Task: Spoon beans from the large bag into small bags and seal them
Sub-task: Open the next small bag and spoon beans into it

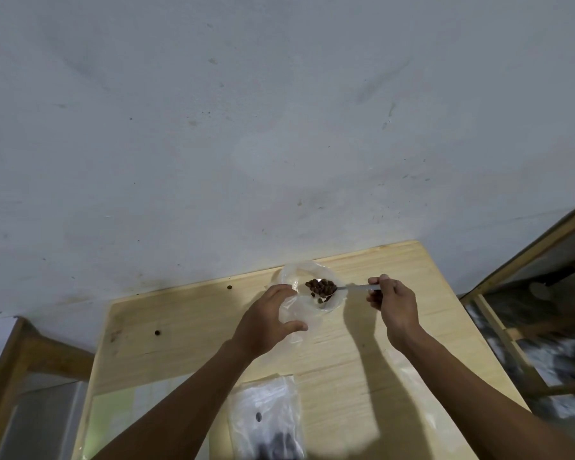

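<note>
From the head camera, a light wooden table [362, 360] stands against a stained white wall [246, 127]. Near the table's far edge the left hand [266, 322] curls its fingers and thumb round the side of a small clear bag [329, 305], holding its mouth open and facing up. The right hand [394, 302] pinches the handle end of a metal spoon [349, 288]. The spoon lies nearly level, its long axis running left to right, handle toward the right hand and bowl pointing left over the bag's mouth. The bowl carries a heap of dark brown beans [321, 287], and a few beans show lower inside the bag.

At the near edge, between the forearms, a larger clear bag [266, 416] lies flat with its long axis running away from the person; dark beans show through it at the bottom of the picture. Two loose beans [157, 333] lie on the table's left part, well apart. No writing or label can be read on either bag.
</note>
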Demonstrator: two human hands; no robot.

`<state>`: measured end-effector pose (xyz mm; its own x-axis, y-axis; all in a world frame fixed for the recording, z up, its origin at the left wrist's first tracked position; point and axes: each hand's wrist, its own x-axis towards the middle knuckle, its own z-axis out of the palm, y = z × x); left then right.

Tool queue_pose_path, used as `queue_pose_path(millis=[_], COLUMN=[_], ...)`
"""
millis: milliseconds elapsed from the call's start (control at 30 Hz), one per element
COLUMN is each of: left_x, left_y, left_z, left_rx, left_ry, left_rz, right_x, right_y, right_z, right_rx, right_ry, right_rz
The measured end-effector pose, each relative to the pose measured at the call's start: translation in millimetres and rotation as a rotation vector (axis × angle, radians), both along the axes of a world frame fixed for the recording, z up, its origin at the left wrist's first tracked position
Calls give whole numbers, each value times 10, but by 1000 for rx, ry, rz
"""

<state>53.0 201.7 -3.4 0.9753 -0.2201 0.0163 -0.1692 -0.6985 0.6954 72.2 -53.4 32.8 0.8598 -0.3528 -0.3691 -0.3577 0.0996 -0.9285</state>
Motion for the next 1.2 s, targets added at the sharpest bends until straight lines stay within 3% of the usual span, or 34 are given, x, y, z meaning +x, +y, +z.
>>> queue_pose_path(millis=[333, 633, 933, 1200], left_x=[52, 53, 95, 72], left_y=[-82, -88, -121, -99], left_z=[83, 132, 216, 247], left_rx=[-129, -144, -131, -176], left_ry=[192, 237, 257, 258], left_rz=[183, 243, 257, 264], right_x=[58, 60, 30, 38], right_y=[-39, -31, 83, 118], right_z=[312, 314, 392, 420], right_rx=[-88, -63, -171, -174], right_ry=[-76, -56, -277, -323], right_rz=[59, 34, 248, 276])
